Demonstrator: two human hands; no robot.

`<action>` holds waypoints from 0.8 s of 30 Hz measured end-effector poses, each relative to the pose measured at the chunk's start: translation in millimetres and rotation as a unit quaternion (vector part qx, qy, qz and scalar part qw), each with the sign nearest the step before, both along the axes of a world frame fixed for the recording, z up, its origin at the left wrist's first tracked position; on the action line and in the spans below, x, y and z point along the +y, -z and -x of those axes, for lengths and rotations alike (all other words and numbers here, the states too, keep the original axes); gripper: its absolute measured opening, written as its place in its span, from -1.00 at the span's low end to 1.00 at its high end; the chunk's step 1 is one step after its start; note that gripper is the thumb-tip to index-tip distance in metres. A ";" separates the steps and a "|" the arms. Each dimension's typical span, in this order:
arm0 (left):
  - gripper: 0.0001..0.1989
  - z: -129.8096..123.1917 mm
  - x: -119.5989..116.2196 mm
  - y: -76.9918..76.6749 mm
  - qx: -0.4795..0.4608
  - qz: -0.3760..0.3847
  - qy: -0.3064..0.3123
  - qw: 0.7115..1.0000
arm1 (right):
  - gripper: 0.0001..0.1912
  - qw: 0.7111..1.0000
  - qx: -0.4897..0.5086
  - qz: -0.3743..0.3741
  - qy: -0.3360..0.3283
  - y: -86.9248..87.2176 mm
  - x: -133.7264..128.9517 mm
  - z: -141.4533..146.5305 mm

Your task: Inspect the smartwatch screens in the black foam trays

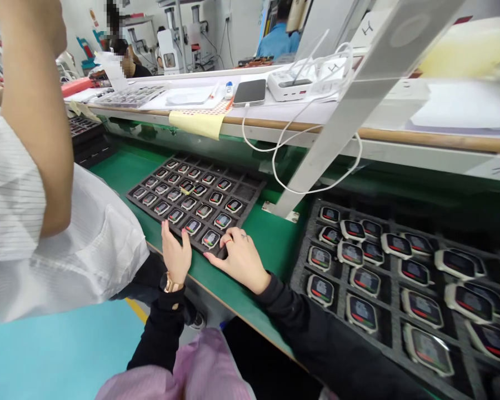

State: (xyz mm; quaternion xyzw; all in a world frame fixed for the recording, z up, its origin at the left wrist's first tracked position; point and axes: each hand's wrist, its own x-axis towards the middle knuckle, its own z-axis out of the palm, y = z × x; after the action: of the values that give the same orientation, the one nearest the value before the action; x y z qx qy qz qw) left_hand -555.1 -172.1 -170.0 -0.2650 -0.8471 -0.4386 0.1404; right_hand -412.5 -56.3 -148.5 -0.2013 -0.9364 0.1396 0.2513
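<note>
Head view, left hand (176, 256) open, right hand (242, 258) curled at tray (246, 192) corner.

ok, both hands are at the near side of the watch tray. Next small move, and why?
I'd probably set the left hand firmly against the near edge of the tray. The right hand is already at its near right corner, thumb and fingers around it, while the left is open, holding nothing; whether it touches the tray isn't clear.
</note>
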 end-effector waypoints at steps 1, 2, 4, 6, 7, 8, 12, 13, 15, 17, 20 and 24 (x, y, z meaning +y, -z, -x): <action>-0.42 -1.7 -0.9 -1.6 0.014 -0.001 -0.002 1.000 | -0.56 1.000 0.005 0.001 0.004 1.3 0.1 -2.7; -0.47 -3.1 -1.9 -2.9 0.031 -0.001 -0.003 1.000 | -0.57 1.000 0.011 0.004 0.007 2.5 -0.2 -4.8; -0.59 -4.8 -4.4 -4.7 0.070 0.004 -0.002 0.998 | -0.59 1.000 0.025 0.010 0.010 4.7 -1.4 -7.0; -0.69 -4.9 -6.2 -5.1 0.094 0.010 0.007 0.995 | -0.63 0.999 0.041 0.017 0.005 6.1 -2.8 -7.0; -0.71 -4.3 -6.6 -4.8 0.097 0.009 0.008 0.995 | -0.66 0.999 0.048 0.022 0.002 6.6 -3.2 -6.4; -0.71 -3.5 -6.5 -4.3 0.095 0.007 0.007 0.995 | -0.69 0.998 0.054 0.027 0.000 6.9 -3.1 -5.7; -0.65 0.1 -3.9 -1.5 0.078 0.012 0.008 0.997 | -0.76 0.997 0.072 0.038 0.004 8.3 0.9 -3.3; -0.63 0.5 -3.3 -1.1 0.077 0.019 0.013 0.997 | -0.78 0.997 0.075 0.035 0.007 8.4 2.1 -3.1; -0.60 0.7 -2.7 -0.5 0.078 0.031 0.024 0.996 | -0.80 0.997 0.065 0.023 0.017 8.0 3.6 -3.3; -0.58 0.9 -3.0 -0.5 0.080 0.041 0.033 0.995 | -0.83 0.999 0.039 0.009 0.034 5.9 3.3 -4.1; -0.55 3.9 -4.3 -1.4 0.085 0.056 0.040 0.994 | -0.85 0.998 0.034 -0.002 0.058 -0.7 0.0 -4.5; -0.49 13.7 -5.0 -4.0 0.099 0.093 0.051 0.989 | -0.67 0.994 0.104 -0.030 0.014 -10.1 -7.3 4.9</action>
State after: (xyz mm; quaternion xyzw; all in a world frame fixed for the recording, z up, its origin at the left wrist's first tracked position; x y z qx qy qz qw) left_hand -568.8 -177.1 -166.0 -0.3618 -0.8516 -0.3361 0.1760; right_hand -417.4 -63.6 -138.4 -0.1909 -0.9063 0.1283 0.3547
